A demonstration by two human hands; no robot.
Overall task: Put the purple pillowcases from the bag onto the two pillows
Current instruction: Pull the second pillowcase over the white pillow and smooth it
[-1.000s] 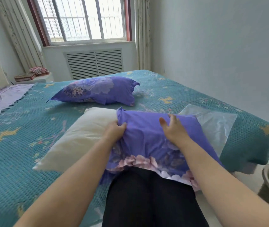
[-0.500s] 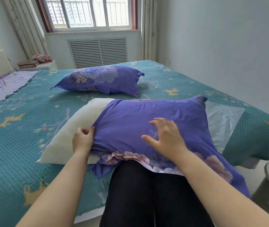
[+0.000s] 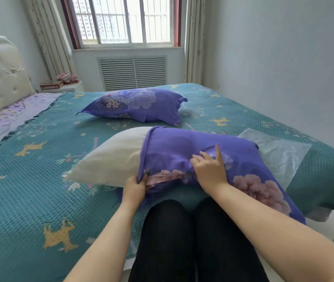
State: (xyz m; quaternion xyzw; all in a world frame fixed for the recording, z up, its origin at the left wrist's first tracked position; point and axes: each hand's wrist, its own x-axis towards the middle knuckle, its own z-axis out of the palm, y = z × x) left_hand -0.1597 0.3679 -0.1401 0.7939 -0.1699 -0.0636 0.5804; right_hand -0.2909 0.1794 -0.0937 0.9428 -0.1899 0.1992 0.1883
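step: second case half on | purple pillowcase (image 3: 182, 147) centre frame, over right half of white pillow (image 3: 111, 159) | left hand (image 3: 134, 190) fingers pinch its hem | right hand (image 3: 210, 169) flat, spread | risk: hem bunches, pillow corner snags

Purple pillowcase (image 3: 184, 147) half over white pillow (image 3: 113, 157)

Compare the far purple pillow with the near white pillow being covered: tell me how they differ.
The far purple floral pillow is fully inside its pillowcase; the near white pillow is only partly covered, its left end bare. No hand touches the far pillow; on the near one the left hand pinches the purple pillowcase edge and the right hand rests on top. The far pillow lies beside nothing, the near one beside a clear plastic bag. Both lie on the teal bedspread.
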